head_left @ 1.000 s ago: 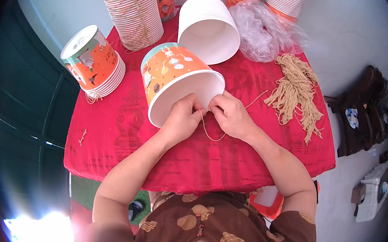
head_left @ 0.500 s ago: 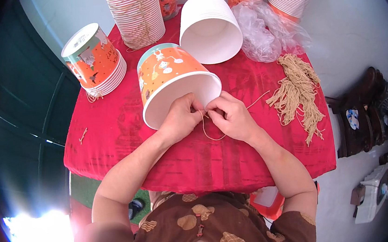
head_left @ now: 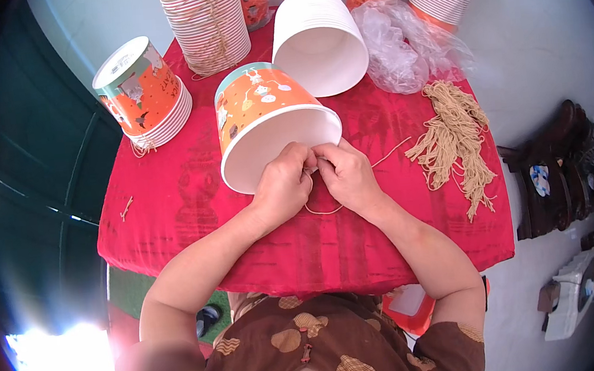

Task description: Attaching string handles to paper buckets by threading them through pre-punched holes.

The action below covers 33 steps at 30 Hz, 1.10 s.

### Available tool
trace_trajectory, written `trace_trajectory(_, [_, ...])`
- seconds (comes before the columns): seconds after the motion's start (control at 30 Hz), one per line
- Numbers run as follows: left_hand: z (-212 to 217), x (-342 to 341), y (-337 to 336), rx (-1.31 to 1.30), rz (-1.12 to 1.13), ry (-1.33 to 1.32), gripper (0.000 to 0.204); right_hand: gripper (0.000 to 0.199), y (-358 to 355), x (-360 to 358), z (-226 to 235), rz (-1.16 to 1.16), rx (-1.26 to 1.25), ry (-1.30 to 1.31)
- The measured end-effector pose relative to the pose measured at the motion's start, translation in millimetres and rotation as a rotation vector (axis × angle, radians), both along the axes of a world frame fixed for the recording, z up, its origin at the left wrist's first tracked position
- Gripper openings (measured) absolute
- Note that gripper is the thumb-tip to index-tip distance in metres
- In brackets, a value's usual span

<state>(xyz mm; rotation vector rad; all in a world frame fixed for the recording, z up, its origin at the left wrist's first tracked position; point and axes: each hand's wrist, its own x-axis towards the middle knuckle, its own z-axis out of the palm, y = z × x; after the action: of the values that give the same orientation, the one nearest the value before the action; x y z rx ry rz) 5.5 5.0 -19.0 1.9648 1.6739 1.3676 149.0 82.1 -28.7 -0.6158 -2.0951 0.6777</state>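
Note:
An orange paper tub (head_left: 260, 102) with a pale green base and white rim lies tipped on the table, its mouth toward me. At the near right of that rim my left hand (head_left: 282, 181) and my right hand (head_left: 348, 175) meet, fingertips pinched together. Both are closed on a thin tan string (head_left: 326, 213). A slack loop of it hangs below my fingers, and one end trails out to the right past my right hand. The exact crossing of the string is hidden by my fingers.
A red cloth (head_left: 247, 262) covers the table. To the right lies a bundle of tan strings (head_left: 454, 145). Crumpled clear plastic (head_left: 398, 47) and a white tub (head_left: 319, 44) sit behind. Stacked tubs stand at left (head_left: 141, 93) and along the back (head_left: 204, 26).
My hands have drawn closer, fingertips now touching, and the string loop below them looks smaller. The tub has shifted slightly and turned a little.

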Motion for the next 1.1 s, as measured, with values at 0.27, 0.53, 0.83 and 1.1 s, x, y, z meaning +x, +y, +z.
trace_trajectory(0.27, [6.9, 1.6, -2.8, 0.062, 0.075, 0.371, 0.019, 0.015, -0.9, 0.2, 2.6, -0.008, 0.007, -0.016])
trace_trajectory(0.53, [3.6, -0.1, -5.3, 0.068, 0.121, 0.599, 0.014, 0.018, 0.5, 1.7, -1.0, -0.026, 0.028, -0.024])
trace_trajectory(0.83, [1.0, -2.0, -3.5, 0.031, 0.169, 0.515, 0.017, 0.016, 3.5, 1.5, -4.2, 0.016, -0.056, 0.032])
trace_trajectory(1.1, [4.7, -4.9, -6.1, 0.031, 0.099, 0.449, 0.021, 0.017, 6.9, 7.5, 1.4, 0.115, -0.155, 0.005])
